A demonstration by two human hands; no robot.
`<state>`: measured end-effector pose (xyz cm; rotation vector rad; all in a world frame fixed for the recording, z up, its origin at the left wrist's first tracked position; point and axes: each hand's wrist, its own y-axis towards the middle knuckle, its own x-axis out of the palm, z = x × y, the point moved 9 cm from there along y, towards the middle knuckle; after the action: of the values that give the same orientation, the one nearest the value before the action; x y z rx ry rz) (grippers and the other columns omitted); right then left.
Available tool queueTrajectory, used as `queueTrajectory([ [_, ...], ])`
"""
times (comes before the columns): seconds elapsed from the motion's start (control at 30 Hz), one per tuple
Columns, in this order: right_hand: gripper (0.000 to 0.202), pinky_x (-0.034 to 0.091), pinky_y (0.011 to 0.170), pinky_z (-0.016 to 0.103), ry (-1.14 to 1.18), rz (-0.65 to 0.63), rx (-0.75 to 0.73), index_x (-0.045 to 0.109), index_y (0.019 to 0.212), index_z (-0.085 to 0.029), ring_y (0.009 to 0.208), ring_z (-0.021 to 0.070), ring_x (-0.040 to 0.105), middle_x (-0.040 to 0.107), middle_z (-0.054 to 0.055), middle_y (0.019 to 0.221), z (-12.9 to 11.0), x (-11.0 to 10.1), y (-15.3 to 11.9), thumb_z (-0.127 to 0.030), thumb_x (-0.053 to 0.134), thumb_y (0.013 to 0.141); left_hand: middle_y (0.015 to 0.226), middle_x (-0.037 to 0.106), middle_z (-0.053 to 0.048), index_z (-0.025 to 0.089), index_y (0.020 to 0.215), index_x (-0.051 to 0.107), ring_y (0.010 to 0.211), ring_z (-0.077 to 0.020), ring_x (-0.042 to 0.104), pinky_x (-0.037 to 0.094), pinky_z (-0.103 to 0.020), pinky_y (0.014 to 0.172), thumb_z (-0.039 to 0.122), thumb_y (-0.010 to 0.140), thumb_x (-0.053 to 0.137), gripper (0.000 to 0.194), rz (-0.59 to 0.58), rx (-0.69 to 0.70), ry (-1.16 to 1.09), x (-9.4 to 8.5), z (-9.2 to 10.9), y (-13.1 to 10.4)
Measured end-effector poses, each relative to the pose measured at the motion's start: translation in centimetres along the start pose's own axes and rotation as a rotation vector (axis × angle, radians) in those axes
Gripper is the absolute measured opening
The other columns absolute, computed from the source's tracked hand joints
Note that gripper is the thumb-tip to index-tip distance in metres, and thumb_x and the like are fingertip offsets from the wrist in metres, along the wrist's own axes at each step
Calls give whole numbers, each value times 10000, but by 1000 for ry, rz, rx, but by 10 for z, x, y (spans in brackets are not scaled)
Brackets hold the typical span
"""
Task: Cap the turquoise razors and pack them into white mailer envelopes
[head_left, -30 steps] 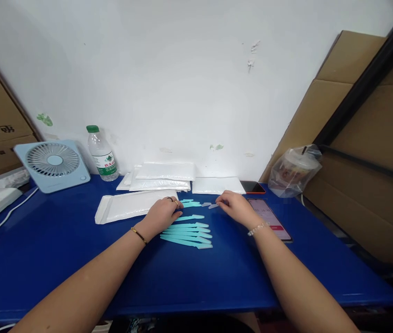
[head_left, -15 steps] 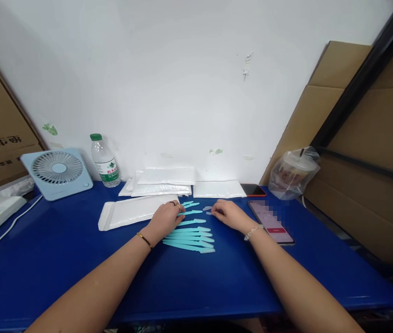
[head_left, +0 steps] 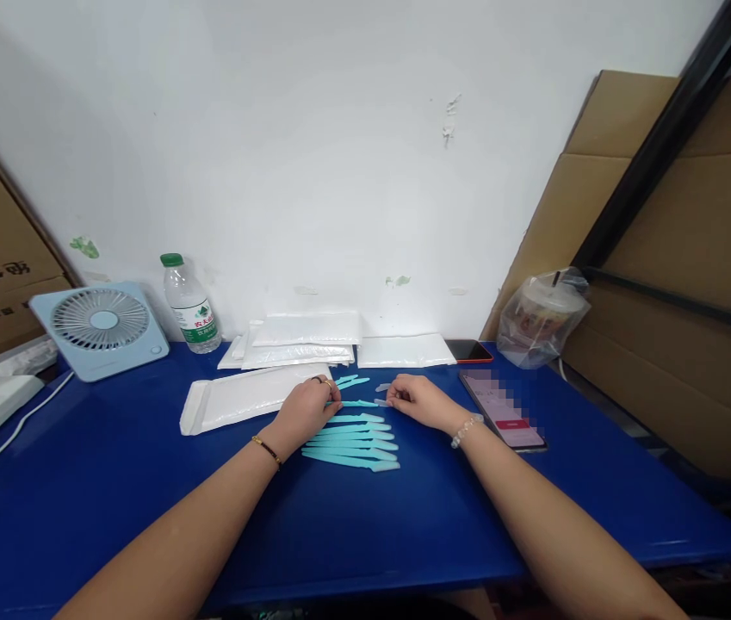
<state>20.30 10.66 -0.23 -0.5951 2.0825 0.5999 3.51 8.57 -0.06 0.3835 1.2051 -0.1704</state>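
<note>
One turquoise stick (head_left: 360, 404) lies between the separated hands, pinched by the left hand (head_left: 306, 413); the right hand (head_left: 426, 402) pinches a clear sleeve (head_left: 381, 402) at its tip. Nearer the wrists, a fanned row (head_left: 339, 461) looks already sleeved; beyond the fingertips, a few more sticks (head_left: 357, 381) seem bare, one loose sleeve (head_left: 383, 387) just beside the right hand.

The person wears rings on the fingers of the left hand (head_left: 308, 412), one of them gold-coloured. A narrow dark bracelet (head_left: 266, 450) with gold-coloured parts circles the left wrist. On the right wrist is a bracelet of clear, pale beads (head_left: 467, 430). Both forearms are bare of sleeves.
</note>
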Motion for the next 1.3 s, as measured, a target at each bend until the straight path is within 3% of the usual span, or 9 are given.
queueTrajectory([
  [0.4, 120, 360, 564, 213, 17, 7, -32, 628, 765, -174, 617, 96, 491, 563, 11, 766, -12, 6, 2, -238, 544, 822, 820, 587, -24, 202, 772, 600, 748, -171, 547, 402, -269, 637, 282, 798, 516, 119, 20, 35, -15, 0, 6, 0],
  [0.53, 128, 373, 566, 216, 27, -11, -71, 640, 762, -175, 618, 102, 505, 570, 12, 745, -20, 8, 2, -245, 551, 823, 829, 598, -23, 200, 783, 612, 760, -163, 551, 418, -263, 666, 299, 802, 521, 136, -27, 61, -54, 5, 12, -1],
  [0.8, 205, 428, 770, 298, -98, 171, -29, 622, 1016, -202, 870, 169, 547, 590, 67, 984, 5, -16, 3, -209, 541, 827, 1217, 551, -58, 247, 1160, 543, 1129, -253, 399, 309, -405, 899, 396, 871, 442, 341, 52, 88, 131, -4, 16, -5],
  [0.87, 171, 421, 783, 303, -128, 146, -40, 634, 969, -200, 901, 177, 537, 592, 64, 961, 7, -12, 5, -200, 552, 819, 1204, 564, -51, 256, 1140, 556, 1129, -254, 389, 289, -415, 895, 387, 879, 431, 318, 40, 99, 144, -3, 18, -5],
  [1.07, 118, 406, 643, 256, -94, 91, -10, 621, 800, -172, 728, 143, 526, 577, 33, 786, 5, -6, 6, -196, 509, 830, 989, 641, -24, 254, 955, 634, 1010, -222, 453, 299, -382, 848, 322, 853, 487, 191, 38, 128, 93, -4, 24, -5],
  [1.3, 109, 399, 648, 251, -94, 54, -48, 610, 790, -173, 731, 141, 519, 573, 31, 784, 2, -6, 5, -169, 505, 818, 945, 624, -16, 238, 804, 643, 994, -224, 472, 340, -383, 842, 338, 793, 547, 140, 5, -31, -35, 0, 7, 0],
])
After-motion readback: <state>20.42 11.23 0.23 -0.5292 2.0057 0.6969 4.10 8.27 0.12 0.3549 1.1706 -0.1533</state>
